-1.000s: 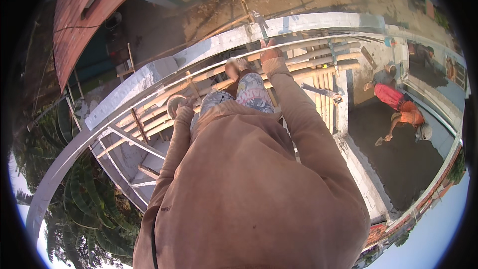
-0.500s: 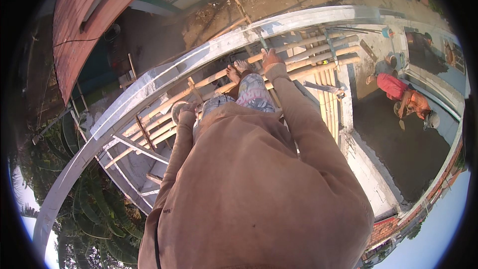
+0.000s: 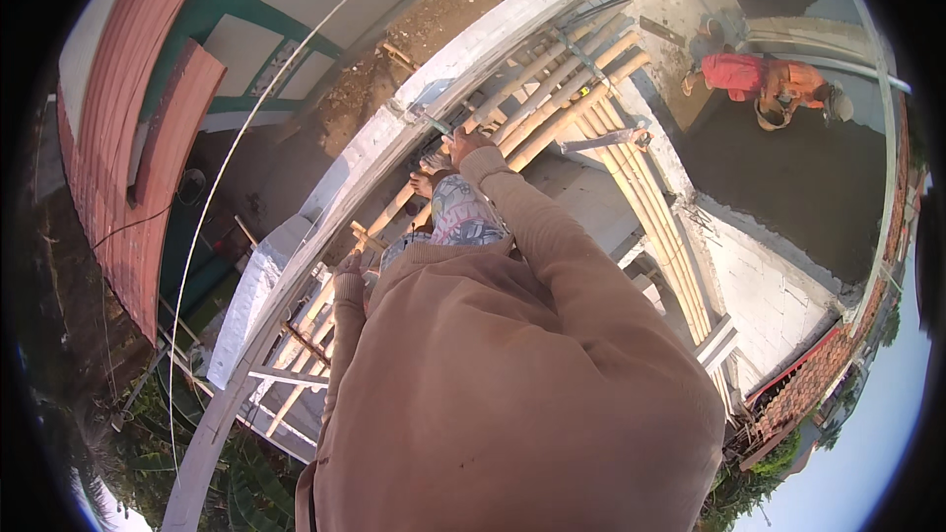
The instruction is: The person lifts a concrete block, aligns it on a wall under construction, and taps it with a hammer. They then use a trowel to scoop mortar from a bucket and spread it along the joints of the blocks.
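My right hand [image 3: 471, 148] is closed on a narrow greenish tool [image 3: 435, 122] angled toward the pale concrete beam [image 3: 495, 20] in front of me. My left hand [image 3: 351, 268] is low beside my body near the bamboo poles [image 3: 560, 114]; its fingers are too small and partly hidden to read. Below my right hand, my bare feet [image 3: 422, 184] rest among the poles, under patterned trousers.
At right, a co-worker in red and orange [image 3: 734, 77] bends over dark wet mortar [image 3: 778, 197] beside a block wall [image 3: 774, 305]. A thin white cable [image 3: 230, 153] crosses the left side near red corrugated roofing [image 3: 123, 187]. Leafy plants [image 3: 256, 488] grow at lower left.
The view has turned, shifting my right hand and its tool left and down. The round pale object earlier beside my left hand no longer shows. A white cable has come into view.
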Demonstrator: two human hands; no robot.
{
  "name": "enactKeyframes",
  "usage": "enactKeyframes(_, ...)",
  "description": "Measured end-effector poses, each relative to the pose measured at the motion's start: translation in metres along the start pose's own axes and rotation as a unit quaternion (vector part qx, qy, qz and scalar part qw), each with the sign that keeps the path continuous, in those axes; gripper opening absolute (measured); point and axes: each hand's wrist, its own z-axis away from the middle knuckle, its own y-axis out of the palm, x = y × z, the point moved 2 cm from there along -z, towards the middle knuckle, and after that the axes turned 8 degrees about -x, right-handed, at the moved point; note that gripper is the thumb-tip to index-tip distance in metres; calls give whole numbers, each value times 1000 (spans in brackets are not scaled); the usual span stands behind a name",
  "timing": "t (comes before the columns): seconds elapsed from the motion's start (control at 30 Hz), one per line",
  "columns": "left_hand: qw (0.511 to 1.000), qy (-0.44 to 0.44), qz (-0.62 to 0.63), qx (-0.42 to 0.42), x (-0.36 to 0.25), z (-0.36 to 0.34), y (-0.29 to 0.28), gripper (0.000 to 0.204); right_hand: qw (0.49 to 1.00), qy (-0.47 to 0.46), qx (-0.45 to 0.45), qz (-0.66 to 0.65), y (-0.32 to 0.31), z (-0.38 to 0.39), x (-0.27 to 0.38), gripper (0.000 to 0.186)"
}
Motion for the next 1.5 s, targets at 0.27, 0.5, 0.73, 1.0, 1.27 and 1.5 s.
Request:
enactKeyframes(0.27,998,-9,-44,51,-8,-6,15,49,999,22,3,-38,-6,2,-9,47)
enactKeyframes(0.5,991,18,-98,92,-30,-17,32,50,968,207,-10,-145,-29,53,-74,54)
enactKeyframes(0.73,983,41,-134,115,-51,-20,58,52,861,476,57,-173,-29,144,-158,32)
enactKeyframes(1.0,963,68,-195,171,-117,-10,137,54,915,279,289,-23,49,200,-222,33)
enactKeyframes(1.27,949,85,-203,226,-181,14,208,58,942,282,146,-109,36,148,-254,34)
enactKeyframes(1.5,951,70,-155,257,-237,32,246,72,931,317,63,-167,-47,106,-263,44)
